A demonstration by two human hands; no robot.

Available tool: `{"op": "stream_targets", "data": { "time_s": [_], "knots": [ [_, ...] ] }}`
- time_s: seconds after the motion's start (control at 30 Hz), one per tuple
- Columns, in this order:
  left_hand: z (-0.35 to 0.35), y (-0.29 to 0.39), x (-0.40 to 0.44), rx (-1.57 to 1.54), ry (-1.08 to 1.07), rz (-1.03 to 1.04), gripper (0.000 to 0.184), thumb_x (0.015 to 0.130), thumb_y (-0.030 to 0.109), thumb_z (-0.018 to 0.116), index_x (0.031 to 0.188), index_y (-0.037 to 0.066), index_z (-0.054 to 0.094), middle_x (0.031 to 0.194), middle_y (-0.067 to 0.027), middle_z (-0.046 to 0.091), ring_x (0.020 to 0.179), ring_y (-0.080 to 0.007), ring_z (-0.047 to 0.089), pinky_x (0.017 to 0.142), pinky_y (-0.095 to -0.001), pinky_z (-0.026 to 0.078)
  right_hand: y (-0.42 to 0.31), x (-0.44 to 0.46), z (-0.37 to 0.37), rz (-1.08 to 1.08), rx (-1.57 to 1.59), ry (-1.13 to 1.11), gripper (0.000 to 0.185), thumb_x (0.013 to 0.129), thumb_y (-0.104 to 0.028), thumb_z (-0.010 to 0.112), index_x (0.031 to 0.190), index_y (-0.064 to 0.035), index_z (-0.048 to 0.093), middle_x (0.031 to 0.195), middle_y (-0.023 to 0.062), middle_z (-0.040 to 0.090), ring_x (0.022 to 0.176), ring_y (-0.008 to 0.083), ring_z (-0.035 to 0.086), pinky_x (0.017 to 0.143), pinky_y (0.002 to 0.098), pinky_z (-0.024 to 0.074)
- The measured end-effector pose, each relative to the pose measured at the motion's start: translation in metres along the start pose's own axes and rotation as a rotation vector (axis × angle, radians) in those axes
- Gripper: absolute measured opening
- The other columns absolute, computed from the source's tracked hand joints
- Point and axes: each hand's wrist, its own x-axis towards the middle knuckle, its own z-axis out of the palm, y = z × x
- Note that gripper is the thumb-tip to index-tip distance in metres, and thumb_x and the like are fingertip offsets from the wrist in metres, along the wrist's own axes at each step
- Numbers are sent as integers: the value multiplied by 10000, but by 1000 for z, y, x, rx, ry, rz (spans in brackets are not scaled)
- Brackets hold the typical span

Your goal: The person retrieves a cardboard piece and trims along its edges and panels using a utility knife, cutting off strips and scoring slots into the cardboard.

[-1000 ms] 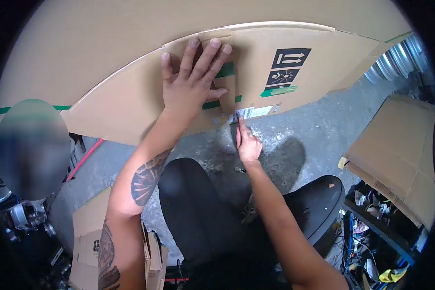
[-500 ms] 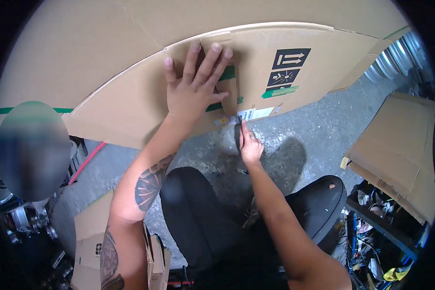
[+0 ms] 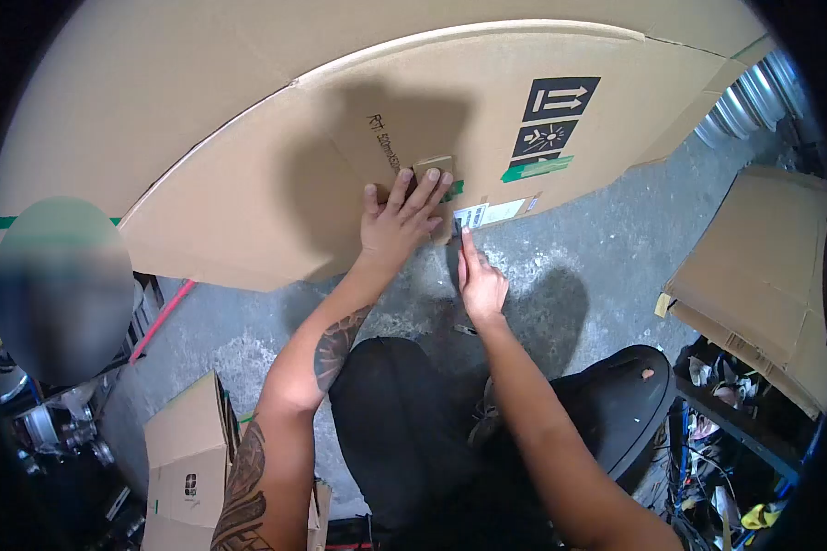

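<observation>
A large curved-edge cardboard sheet [image 3: 239, 193] stands in front of me, with handwriting, black printed symbols and green tape on it. My left hand [image 3: 401, 219] lies with fingers spread on a small cardboard strip [image 3: 432, 166], pressing it against the sheet near the lower edge. Just to the right, my right hand [image 3: 483, 283] is closed, its index finger stretched along a slim dark tool [image 3: 457, 241] that looks like a utility knife. The tool's tip is at the sheet's lower edge, beside a white label [image 3: 504, 212]; the blade itself is hidden.
Folded cardboard [image 3: 753, 275] lies at the right above a rack holding cables and scraps. More cardboard [image 3: 188, 459] stands at lower left, near a red rod [image 3: 163, 321] and metal parts. Silvery ducting [image 3: 753, 106] is at upper right. My knees are below the hands.
My left hand has slid down and to the right, closer to my right hand, uncovering the handwriting. The cardboard strip under it now sits lower. My right hand has barely moved.
</observation>
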Motion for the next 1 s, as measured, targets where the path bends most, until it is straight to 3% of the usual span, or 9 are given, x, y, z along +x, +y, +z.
{"op": "stream_targets", "data": {
  "time_s": [0.6, 0.7, 0.8, 0.9, 1.0],
  "knots": [
    [5, 7, -4, -47, 33, -22, 909, 808, 719, 636, 1594, 327, 405, 1720, -18, 187, 1598, -318, 122, 1230, -693, -11, 0, 1, 3, -13, -25, 26, 587, 1001, -288, 609, 1555, -365, 433, 967, 34, 756, 625, 295, 714, 601, 437, 610],
    [3, 6, -4, -29, 19, -18, 907, 812, 721, 630, 1596, 326, 403, 1721, -16, 185, 1600, -318, 109, 1230, -693, -9, 7, -5, 12, -62, -10, 136, 597, 992, -293, 614, 1556, -371, 435, 903, 42, 745, 575, 294, 692, 568, 446, 594],
    [5, 6, -5, -23, 17, -8, 898, 818, 722, 621, 1596, 332, 401, 1723, -12, 180, 1603, -316, 98, 1228, -697, -11, 34, -39, 41, -36, -126, -49, 606, 985, -297, 619, 1557, -380, 437, 810, 46, 720, 512, 296, 656, 522, 450, 567],
    [8, 5, -2, -26, 60, -13, 888, 824, 725, 607, 1597, 340, 398, 1730, -7, 163, 1607, -313, 81, 1227, -699, -12, 48, -52, 50, -75, -177, -68, 596, 981, -308, 623, 1548, -386, 457, 712, 48, 680, 465, 289, 622, 485, 444, 541],
    [10, 8, -7, 4, 40, -8, 862, 830, 709, 609, 1590, 363, 400, 1682, -11, 252, 1571, -308, 181, 1220, -695, 32, 48, -45, 54, -48, -152, 10, 563, 988, -347, 629, 1533, -364, 489, 685, 54, 688, 453, 281, 614, 480, 423, 529]
  ]
}}
